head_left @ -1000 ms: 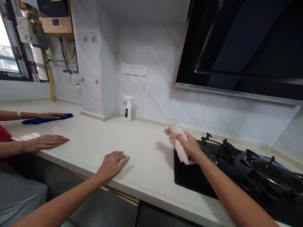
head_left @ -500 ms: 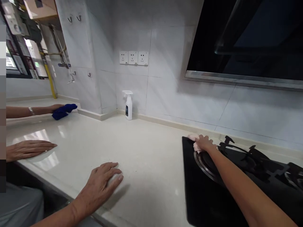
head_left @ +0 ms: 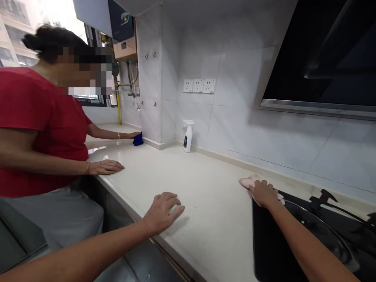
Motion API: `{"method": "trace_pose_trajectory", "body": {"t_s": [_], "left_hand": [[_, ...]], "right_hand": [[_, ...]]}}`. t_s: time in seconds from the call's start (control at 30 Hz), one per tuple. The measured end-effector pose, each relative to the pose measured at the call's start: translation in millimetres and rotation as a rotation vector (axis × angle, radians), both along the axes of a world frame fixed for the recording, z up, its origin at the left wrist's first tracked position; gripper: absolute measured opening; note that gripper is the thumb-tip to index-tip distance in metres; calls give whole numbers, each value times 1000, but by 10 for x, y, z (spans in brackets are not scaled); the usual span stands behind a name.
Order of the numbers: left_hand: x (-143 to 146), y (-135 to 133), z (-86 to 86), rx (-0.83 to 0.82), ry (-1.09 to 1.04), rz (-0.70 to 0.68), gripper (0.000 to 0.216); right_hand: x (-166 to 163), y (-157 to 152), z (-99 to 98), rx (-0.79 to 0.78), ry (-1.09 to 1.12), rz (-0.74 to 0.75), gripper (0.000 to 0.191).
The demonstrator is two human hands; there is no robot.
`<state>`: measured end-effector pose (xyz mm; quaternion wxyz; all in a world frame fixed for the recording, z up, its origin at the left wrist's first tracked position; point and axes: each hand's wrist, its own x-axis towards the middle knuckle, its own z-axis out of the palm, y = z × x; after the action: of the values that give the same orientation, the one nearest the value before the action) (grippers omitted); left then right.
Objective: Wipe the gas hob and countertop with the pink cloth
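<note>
My right hand [head_left: 264, 194] is closed on a pale pink cloth [head_left: 247, 182], pressed down at the back left corner of the black gas stove [head_left: 273, 243]. The cloth pokes out past my fingers onto the worktop. Over the front part of the cream worktop [head_left: 211, 235], my left hand [head_left: 165, 211] has its fingers loosely curved and apart, with nothing seen in it. Whether its fingertips touch the surface I cannot tell.
A white spray bottle [head_left: 187, 136] stands against the wall below the sockets [head_left: 199, 85]. At left, a person in a red shirt [head_left: 49, 129] leans over the worktop with a blue cloth [head_left: 138, 139]. A dark range hood [head_left: 323, 58] overhangs the stove.
My view has swung left, bringing the other person's body into sight. My right hand has moved the pink cloth left, from beside the burner to the stove's corner.
</note>
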<state>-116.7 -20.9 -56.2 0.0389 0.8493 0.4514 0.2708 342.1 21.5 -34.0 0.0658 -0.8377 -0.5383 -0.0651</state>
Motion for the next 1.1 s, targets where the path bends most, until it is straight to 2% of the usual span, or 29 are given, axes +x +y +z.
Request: {"method": "trace_pose_trajectory", "body": {"t_s": [0.3,0.5,0.63,0.67,0.73,0.9,0.97,1.03,1.1], "left_hand": [[38,26,32,-52,18,2,41],[31,-1,129,-110,63,16,49],[22,10,149,-110,78,23,49],[22,17,147,-105,79,21,49],[24,30,141,-95,82,20,50],[22,37,124,-70,73,27,49],[20,43,115,-70,62,28,49],[19,58,105,-72,51,35,47],[21,80,95,-66,41,39,46]], "right_hand": [[-691,-843,-16,1,-141,273,46],[-1038,-1753,-34,64,-93,422,45],[-1030,-2321,-106,181,23,595,42],[-966,-2434,-126,194,24,593,41],[-750,-2633,-158,196,-13,497,39],[63,-3041,-194,106,-130,55,38],[279,-3126,-192,64,-132,-72,38],[333,-3120,-176,47,-107,-102,41],[236,-3016,-147,74,-69,-40,44]]}}
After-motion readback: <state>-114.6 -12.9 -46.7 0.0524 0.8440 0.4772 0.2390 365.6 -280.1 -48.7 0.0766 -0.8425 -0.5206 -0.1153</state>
